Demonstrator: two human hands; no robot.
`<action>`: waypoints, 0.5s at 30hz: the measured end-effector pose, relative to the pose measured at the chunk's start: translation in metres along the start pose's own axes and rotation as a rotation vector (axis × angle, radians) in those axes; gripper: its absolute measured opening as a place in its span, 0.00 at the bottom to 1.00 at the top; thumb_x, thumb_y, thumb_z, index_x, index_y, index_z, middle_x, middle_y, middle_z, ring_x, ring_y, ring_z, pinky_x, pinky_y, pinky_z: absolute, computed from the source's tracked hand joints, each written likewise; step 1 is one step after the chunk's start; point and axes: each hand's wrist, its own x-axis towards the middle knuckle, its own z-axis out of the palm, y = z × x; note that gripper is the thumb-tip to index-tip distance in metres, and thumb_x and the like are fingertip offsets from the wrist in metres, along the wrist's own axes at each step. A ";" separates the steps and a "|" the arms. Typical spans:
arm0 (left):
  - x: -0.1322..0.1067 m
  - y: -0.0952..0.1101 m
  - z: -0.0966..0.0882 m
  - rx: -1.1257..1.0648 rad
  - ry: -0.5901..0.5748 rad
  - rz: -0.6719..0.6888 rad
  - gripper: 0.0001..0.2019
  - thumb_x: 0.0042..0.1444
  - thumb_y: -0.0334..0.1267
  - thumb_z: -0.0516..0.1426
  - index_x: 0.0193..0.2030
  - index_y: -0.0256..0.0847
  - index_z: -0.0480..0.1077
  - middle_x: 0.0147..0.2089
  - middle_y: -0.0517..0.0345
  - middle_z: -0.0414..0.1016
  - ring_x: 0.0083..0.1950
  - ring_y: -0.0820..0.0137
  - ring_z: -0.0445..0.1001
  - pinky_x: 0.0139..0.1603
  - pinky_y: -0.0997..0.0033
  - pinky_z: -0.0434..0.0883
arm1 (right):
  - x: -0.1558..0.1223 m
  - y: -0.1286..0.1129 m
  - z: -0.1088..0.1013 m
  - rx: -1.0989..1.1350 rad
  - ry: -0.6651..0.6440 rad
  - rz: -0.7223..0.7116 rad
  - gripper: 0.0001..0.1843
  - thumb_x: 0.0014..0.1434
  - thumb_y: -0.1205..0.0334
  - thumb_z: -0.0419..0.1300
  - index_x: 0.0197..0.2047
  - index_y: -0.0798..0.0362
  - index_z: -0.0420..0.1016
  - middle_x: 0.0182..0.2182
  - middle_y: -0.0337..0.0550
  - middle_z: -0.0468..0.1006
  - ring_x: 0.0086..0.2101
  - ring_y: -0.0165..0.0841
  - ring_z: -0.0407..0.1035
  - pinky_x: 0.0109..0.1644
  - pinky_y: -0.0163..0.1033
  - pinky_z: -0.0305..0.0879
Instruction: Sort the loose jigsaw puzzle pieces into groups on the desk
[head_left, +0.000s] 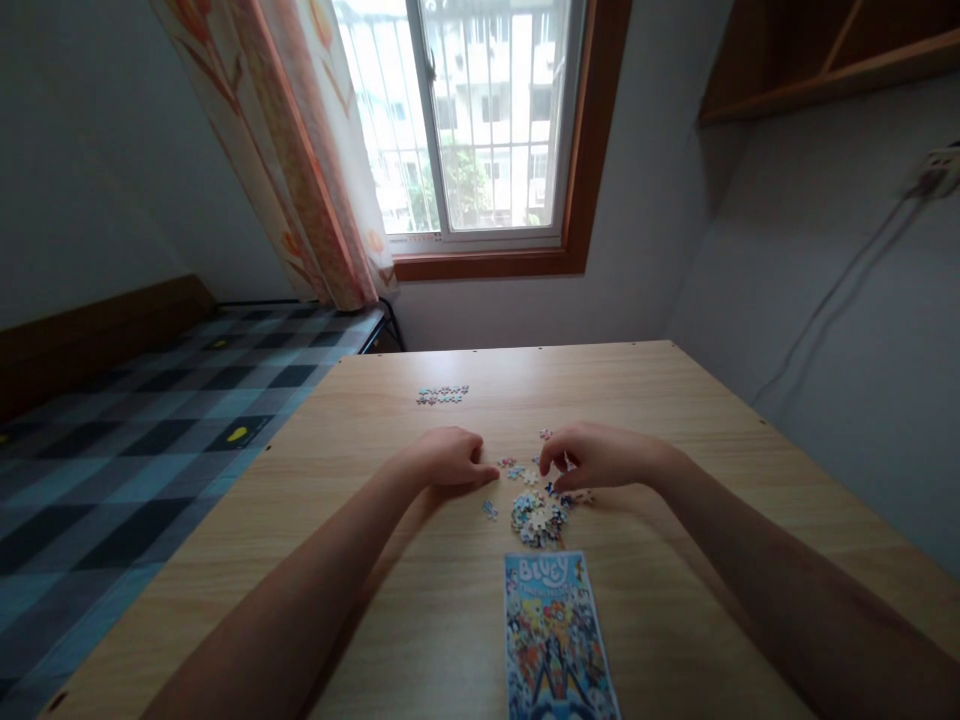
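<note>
A small heap of loose puzzle pieces (538,518) lies in the middle of the wooden table (675,400). My left hand (444,458) rests knuckles-up just left of the scattered pieces, fingers curled, fingertips touching the table near a few pieces (510,467). My right hand (596,456) hovers over the heap's far edge, fingers bent down in a pinch at the pieces; what it grips is too small to name. A short joined strip of pieces (442,394) lies farther back on the left.
A colourful puzzle picture card (556,635) lies at the near edge below the heap. A bed with a checked cover (150,440) stands left of the table. Behind are a window (480,120), a curtain (300,150) and a wall shelf (825,60).
</note>
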 end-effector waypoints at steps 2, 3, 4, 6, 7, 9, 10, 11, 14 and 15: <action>0.000 0.000 0.000 0.001 0.004 -0.001 0.27 0.50 0.65 0.52 0.35 0.42 0.75 0.38 0.47 0.78 0.36 0.62 0.73 0.36 0.65 0.66 | 0.000 -0.010 0.005 0.005 -0.092 0.006 0.23 0.50 0.55 0.67 0.50 0.49 0.77 0.34 0.39 0.75 0.31 0.26 0.66 0.32 0.29 0.55; 0.000 0.000 0.000 0.001 0.006 -0.001 0.28 0.50 0.66 0.52 0.35 0.42 0.75 0.38 0.47 0.78 0.36 0.62 0.73 0.36 0.65 0.66 | 0.000 -0.014 0.008 -0.010 -0.116 0.007 0.25 0.48 0.55 0.68 0.51 0.48 0.76 0.34 0.38 0.76 0.30 0.25 0.66 0.31 0.29 0.55; 0.000 0.000 0.001 0.002 0.007 -0.002 0.28 0.50 0.66 0.52 0.35 0.42 0.75 0.38 0.47 0.78 0.36 0.62 0.73 0.36 0.65 0.66 | 0.001 -0.017 0.011 -0.034 -0.123 0.006 0.25 0.47 0.55 0.69 0.50 0.48 0.77 0.34 0.38 0.76 0.30 0.26 0.66 0.31 0.30 0.54; 0.001 0.000 0.002 0.003 0.007 -0.004 0.27 0.50 0.65 0.52 0.35 0.42 0.75 0.38 0.48 0.78 0.36 0.62 0.73 0.37 0.65 0.66 | 0.003 -0.020 0.016 -0.082 -0.109 0.003 0.21 0.48 0.57 0.67 0.47 0.49 0.78 0.33 0.38 0.76 0.30 0.26 0.65 0.31 0.30 0.53; 0.001 -0.001 0.003 0.003 0.009 -0.005 0.27 0.50 0.65 0.52 0.35 0.42 0.75 0.38 0.48 0.78 0.36 0.62 0.73 0.37 0.65 0.66 | 0.004 -0.019 0.017 -0.094 -0.096 0.011 0.18 0.50 0.59 0.66 0.45 0.49 0.78 0.33 0.38 0.77 0.30 0.26 0.65 0.31 0.30 0.53; 0.002 -0.002 0.004 0.003 0.016 -0.005 0.26 0.50 0.65 0.53 0.35 0.42 0.75 0.37 0.48 0.78 0.36 0.62 0.73 0.36 0.65 0.66 | 0.006 -0.017 0.019 -0.105 -0.052 0.048 0.14 0.53 0.61 0.62 0.44 0.50 0.79 0.34 0.39 0.78 0.30 0.26 0.66 0.32 0.30 0.54; 0.003 -0.002 0.004 0.002 0.019 -0.004 0.27 0.50 0.65 0.53 0.35 0.42 0.75 0.37 0.49 0.78 0.36 0.62 0.73 0.36 0.66 0.66 | 0.007 -0.015 0.018 -0.113 -0.015 0.068 0.13 0.55 0.62 0.61 0.44 0.50 0.79 0.35 0.40 0.78 0.30 0.26 0.66 0.32 0.31 0.54; 0.003 -0.003 0.004 0.002 0.021 -0.002 0.27 0.50 0.65 0.52 0.35 0.42 0.75 0.36 0.49 0.78 0.36 0.63 0.73 0.36 0.66 0.65 | 0.007 -0.013 0.018 -0.125 0.029 0.085 0.13 0.56 0.63 0.59 0.45 0.49 0.79 0.36 0.40 0.79 0.31 0.27 0.67 0.33 0.31 0.55; 0.004 -0.004 0.005 0.003 0.019 0.005 0.28 0.50 0.66 0.52 0.35 0.41 0.74 0.36 0.49 0.78 0.36 0.63 0.72 0.35 0.66 0.65 | 0.007 -0.009 0.013 -0.154 0.147 0.098 0.14 0.58 0.65 0.57 0.46 0.48 0.79 0.37 0.41 0.79 0.33 0.27 0.68 0.35 0.31 0.56; 0.004 -0.004 0.005 0.002 0.017 0.008 0.28 0.50 0.66 0.51 0.35 0.41 0.75 0.37 0.49 0.78 0.35 0.63 0.72 0.35 0.66 0.65 | 0.007 -0.008 0.012 -0.150 0.160 0.094 0.14 0.58 0.65 0.57 0.46 0.48 0.79 0.37 0.41 0.79 0.34 0.27 0.69 0.36 0.31 0.56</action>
